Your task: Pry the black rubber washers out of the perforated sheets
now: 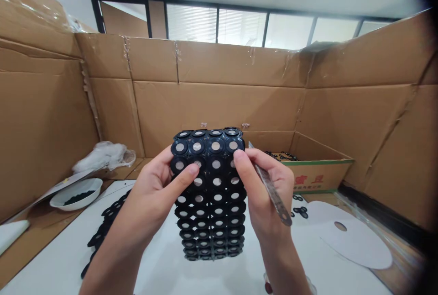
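Observation:
Upright before me hangs a black sheet of joined round rings (217,188), in rows, with a pale grey disc showing in each ring; its lower end curves away. My left hand (157,185) grips the left edge, thumb pressed on a disc and fingers behind, mostly hidden. At the right edge, my right hand (265,187) pinches the sheet, its thumb near the upper corner. Also in my right hand lies a thin flat metal tool (273,190), slanting down across the palm side; its exact kind is not clear.
Left on the white table (157,267) lie more black ring pieces (109,213); beyond is a white bowl (75,194) with dark bits. At right are loose black rings (301,212), a white disc with a hole (356,240) and an open carton (321,176). Cardboard walls (219,107) surround the table.

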The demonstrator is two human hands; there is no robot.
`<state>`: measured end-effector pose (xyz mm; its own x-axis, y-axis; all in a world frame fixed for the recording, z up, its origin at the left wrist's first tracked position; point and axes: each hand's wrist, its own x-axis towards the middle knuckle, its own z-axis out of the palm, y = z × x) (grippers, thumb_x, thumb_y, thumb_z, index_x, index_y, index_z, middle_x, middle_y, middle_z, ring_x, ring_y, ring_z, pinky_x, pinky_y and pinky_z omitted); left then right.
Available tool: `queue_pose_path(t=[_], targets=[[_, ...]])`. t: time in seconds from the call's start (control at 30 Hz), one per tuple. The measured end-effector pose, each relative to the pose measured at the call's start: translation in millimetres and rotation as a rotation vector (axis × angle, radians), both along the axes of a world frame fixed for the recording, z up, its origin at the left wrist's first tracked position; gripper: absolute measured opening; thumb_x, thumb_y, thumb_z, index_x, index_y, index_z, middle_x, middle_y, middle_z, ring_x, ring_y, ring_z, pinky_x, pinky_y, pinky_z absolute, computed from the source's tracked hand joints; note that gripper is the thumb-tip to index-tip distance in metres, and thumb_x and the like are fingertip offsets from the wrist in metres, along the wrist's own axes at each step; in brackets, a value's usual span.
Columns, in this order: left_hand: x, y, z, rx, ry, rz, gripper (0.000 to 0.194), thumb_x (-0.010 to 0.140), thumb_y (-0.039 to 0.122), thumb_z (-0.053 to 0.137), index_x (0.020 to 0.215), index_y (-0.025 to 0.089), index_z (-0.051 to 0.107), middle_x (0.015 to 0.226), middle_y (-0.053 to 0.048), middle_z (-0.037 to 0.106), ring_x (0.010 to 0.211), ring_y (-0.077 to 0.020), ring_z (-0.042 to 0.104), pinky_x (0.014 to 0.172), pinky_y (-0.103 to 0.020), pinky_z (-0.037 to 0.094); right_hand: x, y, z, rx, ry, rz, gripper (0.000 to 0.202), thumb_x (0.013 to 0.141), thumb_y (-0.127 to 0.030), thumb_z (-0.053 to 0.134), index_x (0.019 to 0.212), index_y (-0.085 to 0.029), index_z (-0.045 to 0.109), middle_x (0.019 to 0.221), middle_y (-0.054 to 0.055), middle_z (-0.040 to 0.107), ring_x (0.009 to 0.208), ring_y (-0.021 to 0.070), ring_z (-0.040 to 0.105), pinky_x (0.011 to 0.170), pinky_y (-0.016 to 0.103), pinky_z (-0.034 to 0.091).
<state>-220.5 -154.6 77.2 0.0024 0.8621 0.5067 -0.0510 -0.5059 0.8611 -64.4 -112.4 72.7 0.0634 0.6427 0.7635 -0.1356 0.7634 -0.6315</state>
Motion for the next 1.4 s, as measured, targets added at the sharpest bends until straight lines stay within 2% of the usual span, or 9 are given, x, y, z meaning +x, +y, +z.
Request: queue_pose_path(t=[0.17, 0.4, 0.57, 0.63, 0.73, 0.9, 1.07, 1.27, 1.4], targets=[[0, 4, -2.4, -0.011, 0.013, -0.022, 0.035, 0.089, 0.024, 0.066, 0.122, 0.034, 0.061, 0.126, 0.002, 0.063, 0.110, -0.0197, 0.063, 0.084, -0.020, 0.056, 9, 3, 3.8, 0.027, -0.059, 0.067, 0.029, 0.088, -0.028, 0.060, 0.061, -0.018, 0.057, 0.052, -0.007, 0.046, 0.049, 0.0024, 0.041, 0.046, 0.013, 0.031], [4, 6, -3.5, 0.006, 0.026, -0.015, 0.036, 0.091, 0.027, 0.065, 0.126, 0.032, 0.058, 0.131, -0.001, 0.059, 0.117, -0.0206, 0.058, 0.091, -0.022, 0.052, 10, 3, 2.7, 0.036, -0.057, 0.030, 0.031, 0.088, -0.029, 0.061, 0.060, -0.017, 0.055, 0.052, -0.006, 0.043, 0.048, 0.0034, 0.036, 0.045, 0.016, 0.028], [7, 4, -5.5, -0.115, 0.078, -0.281, 0.035, 0.091, 0.039, 0.065, 0.124, 0.029, 0.060, 0.121, -0.004, 0.065, 0.110, -0.0200, 0.062, 0.084, -0.021, 0.053, 6, 13, -6.0, -0.170, 0.254, 0.046, 0.028, 0.085, -0.042, 0.064, 0.069, -0.019, 0.061, 0.059, -0.004, 0.045, 0.057, 0.0077, 0.041, 0.052, 0.019, 0.033], [10, 2, -5.0, -0.205, 0.119, -0.341, 0.033, 0.086, 0.034, 0.072, 0.117, 0.026, 0.065, 0.110, -0.003, 0.069, 0.101, -0.0185, 0.065, 0.079, -0.019, 0.054, 5, 18, -7.8, -0.240, 0.347, 0.090, 0.028, 0.084, -0.045, 0.066, 0.073, -0.020, 0.062, 0.063, -0.003, 0.048, 0.060, 0.0091, 0.044, 0.055, 0.021, 0.036], [11, 1, -5.0, -0.245, 0.116, -0.231, 0.029, 0.080, 0.021, 0.077, 0.108, 0.025, 0.068, 0.099, 0.000, 0.072, 0.092, -0.0164, 0.067, 0.078, -0.018, 0.054, 7, 20, -6.3, -0.266, 0.314, 0.169, 0.028, 0.083, -0.046, 0.065, 0.074, -0.020, 0.063, 0.066, -0.002, 0.054, 0.063, 0.0111, 0.049, 0.059, 0.023, 0.040], [5, -3, -7.4, -0.178, -0.054, -0.163, 0.041, 0.078, 0.015, 0.076, 0.114, 0.031, 0.065, 0.107, 0.001, 0.071, 0.096, -0.0178, 0.067, 0.083, -0.022, 0.056, 17, 11, 0.0, -0.199, 0.013, 0.274, 0.037, 0.088, -0.047, 0.057, 0.067, -0.018, 0.059, 0.064, 0.000, 0.053, 0.063, 0.0115, 0.048, 0.060, 0.025, 0.041], [4, -15, -3.5, -0.104, -0.100, -0.107, 0.041, 0.081, 0.019, 0.072, 0.118, 0.035, 0.062, 0.116, 0.003, 0.068, 0.101, -0.0207, 0.067, 0.081, -0.024, 0.059, 22, -7, 2.1, -0.063, -0.096, 0.198, 0.043, 0.091, -0.049, 0.051, 0.061, -0.018, 0.055, 0.058, -0.001, 0.045, 0.056, 0.0103, 0.042, 0.051, 0.024, 0.036], [11, -19, -1.5, -0.073, -0.026, -0.043, 0.041, 0.085, 0.023, 0.071, 0.121, 0.035, 0.057, 0.122, 0.004, 0.065, 0.112, -0.0198, 0.062, 0.085, -0.021, 0.057, 17, -22, 5.5, -0.086, -0.165, -0.006, 0.033, 0.087, -0.040, 0.059, 0.063, -0.018, 0.053, 0.063, -0.002, 0.051, 0.058, 0.0093, 0.044, 0.054, 0.023, 0.038], [13, -22, -0.8, -0.080, -0.005, -0.022, 0.038, 0.087, 0.025, 0.069, 0.122, 0.032, 0.056, 0.127, 0.002, 0.063, 0.117, -0.0209, 0.059, 0.089, -0.023, 0.055, 15, -22, 5.7, -0.092, -0.101, 0.009, 0.033, 0.087, -0.042, 0.058, 0.065, -0.018, 0.054, 0.063, -0.002, 0.050, 0.059, 0.0100, 0.045, 0.054, 0.024, 0.037]])
